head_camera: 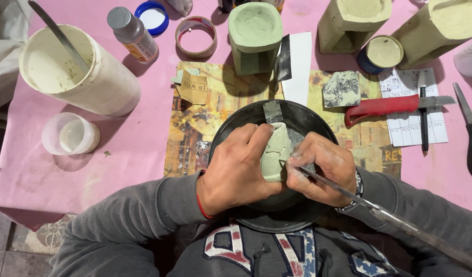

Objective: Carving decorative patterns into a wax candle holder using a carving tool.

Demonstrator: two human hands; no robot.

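a: working over a black bowl (302, 119) at the near edge of a pink-covered table (143, 138), a person steadies a pale green moulded piece (275, 151). left hand (236, 169) is wrapped around the piece's left side, fingers curled over the top. right hand (323, 166) is closed on a long thin tool (379, 213), its tip touching the piece's near right edge and its handle running off toward the near right.

b: where does the piece sit?

a: held above the bowl's middle, between both hands, just in front of the chest. whether it rests on the bowl floor cannot be told.

b: what could go wrong from here?

a: in my judgement, too much pressure from the tip could gouge or chip the green surface, since the material looks soft and chalky. a slip of the tip toward the left thumb is the other risk, as thumb and tip are close together.

b: and around it?

a: far left, a white tub (76, 72) with a stick in it and a small clear cup (70, 134). far right, three more green moulded blocks (255, 36). a red-handled knife (387, 106) lies right of the bowl, scissors (471, 131) at the right edge.
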